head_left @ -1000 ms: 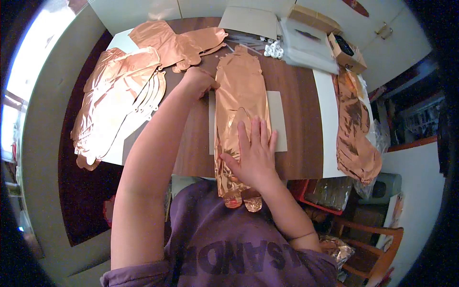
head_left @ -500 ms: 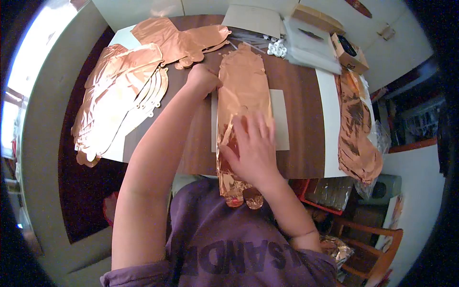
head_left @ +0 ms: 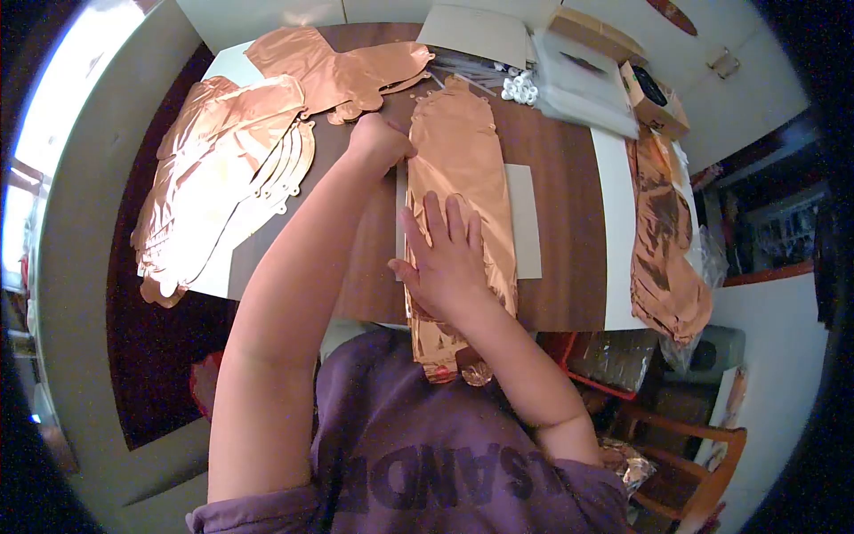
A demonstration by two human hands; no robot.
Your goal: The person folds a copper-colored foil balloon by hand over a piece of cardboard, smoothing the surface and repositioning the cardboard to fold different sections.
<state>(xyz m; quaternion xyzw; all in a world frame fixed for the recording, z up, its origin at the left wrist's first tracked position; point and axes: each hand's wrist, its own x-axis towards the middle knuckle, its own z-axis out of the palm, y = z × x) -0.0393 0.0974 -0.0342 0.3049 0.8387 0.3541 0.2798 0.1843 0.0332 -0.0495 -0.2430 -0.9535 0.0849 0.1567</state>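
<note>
A long copper foil sheet (head_left: 458, 142) lies lengthwise on the brown table, over a pale board (head_left: 525, 222); its lower end hangs past the table's front edge. My left hand (head_left: 378, 142) is closed at the foil's upper left edge, its fingertips pinching that edge. On the lower half of the foil my right hand (head_left: 445, 262) lies flat with its fingers spread and holds nothing.
Stacked copper foil shapes (head_left: 213, 169) lie at the left, and another foil piece (head_left: 329, 71) is behind them. White rings (head_left: 519, 87), a clear plastic bag (head_left: 583, 84) and an open carton (head_left: 654, 98) stand at the back right. Crumpled foil (head_left: 663, 231) hangs at the right edge.
My right hand has shifted a little to the left across the foil, its fingers now more spread. My left hand stays at the foil's left edge.
</note>
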